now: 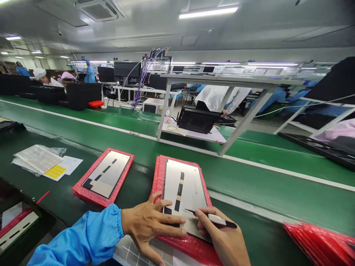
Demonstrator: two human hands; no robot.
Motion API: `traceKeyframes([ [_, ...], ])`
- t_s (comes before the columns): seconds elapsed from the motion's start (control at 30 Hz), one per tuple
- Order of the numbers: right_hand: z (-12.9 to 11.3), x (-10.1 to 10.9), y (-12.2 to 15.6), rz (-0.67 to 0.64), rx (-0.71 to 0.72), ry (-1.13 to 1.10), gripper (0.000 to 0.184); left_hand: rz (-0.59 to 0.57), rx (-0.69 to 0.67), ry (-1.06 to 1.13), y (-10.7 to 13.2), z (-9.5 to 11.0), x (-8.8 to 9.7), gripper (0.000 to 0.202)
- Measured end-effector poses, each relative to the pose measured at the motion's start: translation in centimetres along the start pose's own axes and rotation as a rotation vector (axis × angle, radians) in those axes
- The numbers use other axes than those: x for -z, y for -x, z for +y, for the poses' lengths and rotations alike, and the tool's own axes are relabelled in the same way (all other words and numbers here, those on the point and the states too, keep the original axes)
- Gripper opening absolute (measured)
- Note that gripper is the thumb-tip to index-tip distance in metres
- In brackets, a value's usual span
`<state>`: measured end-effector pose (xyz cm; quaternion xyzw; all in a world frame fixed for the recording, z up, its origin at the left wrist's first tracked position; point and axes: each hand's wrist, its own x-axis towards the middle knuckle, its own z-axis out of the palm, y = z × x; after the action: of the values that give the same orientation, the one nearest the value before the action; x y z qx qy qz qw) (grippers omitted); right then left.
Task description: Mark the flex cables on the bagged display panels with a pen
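A flat silver panel (186, 188) with black strips down its middle lies on a red bubble-wrap pad (159, 173) on the green belt in front of me. My left hand (151, 225), in a blue sleeve, lies flat with fingers spread on the panel's near left corner. My right hand (222, 240) is closed round a thin white and black stick tool (213, 218), its dark tip touching the panel's near end. A second, similar panel (107, 173) rests on its own red pad (83, 190) to the left.
Papers and a plastic bag (41, 160) lie at the left. More red wrap (321, 244) sits at the lower right. A white metal rack (222, 107) holds a black device (197, 120) across the belt. People in blue coats work at far benches.
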<state>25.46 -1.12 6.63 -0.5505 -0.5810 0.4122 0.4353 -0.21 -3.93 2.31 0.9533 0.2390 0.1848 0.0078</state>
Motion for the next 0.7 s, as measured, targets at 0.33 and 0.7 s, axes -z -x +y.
traceKeyframes([
  [0.33,0.3,0.5,-0.3,-0.008,0.026,0.032,0.037,0.022,-0.028,0.06,0.6,-1.4,-1.0,0.095],
  [0.7,1.5,1.4,-1.0,-0.095,0.005,0.044,0.041,0.214,0.077,0.266,2.1,-3.2,-4.3,0.092],
])
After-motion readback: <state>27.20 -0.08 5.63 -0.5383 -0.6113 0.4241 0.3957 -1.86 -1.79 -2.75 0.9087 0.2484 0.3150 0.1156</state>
